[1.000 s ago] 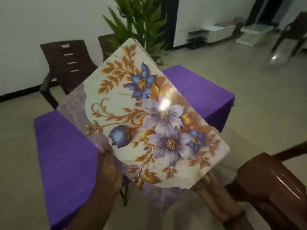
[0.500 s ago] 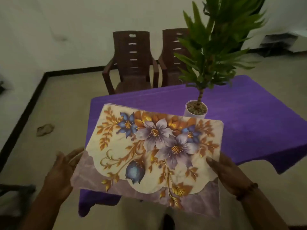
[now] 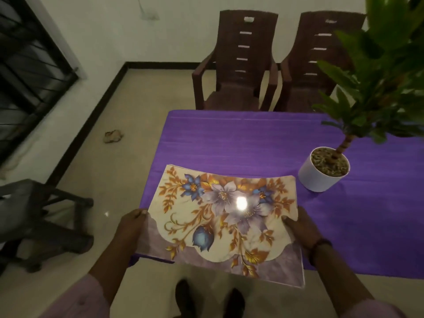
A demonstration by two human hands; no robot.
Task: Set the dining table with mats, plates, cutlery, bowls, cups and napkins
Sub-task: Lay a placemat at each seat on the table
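A glossy floral place mat [image 3: 220, 216], cream with blue and lilac flowers and a mauve border, hangs over the near left corner of the table with the purple cloth [image 3: 252, 143]. Layered edges at its far corner suggest more than one mat in the stack. My left hand [image 3: 132, 226] grips the mat's left edge. On the opposite side, my right hand [image 3: 300, 228] grips its right edge. The mat's near edge juts past the table's front edge toward me.
A potted green plant in a white pot [image 3: 323, 169] stands on the table right of the mat. Two brown plastic chairs [image 3: 236, 63] stand at the far side. A dark chair [image 3: 39, 221] is at my left. My shoes [image 3: 206, 297] show below.
The mat went from tilted up in front of me to nearly flat and lower over the table's near left corner. My view swung left and came closer to the table.
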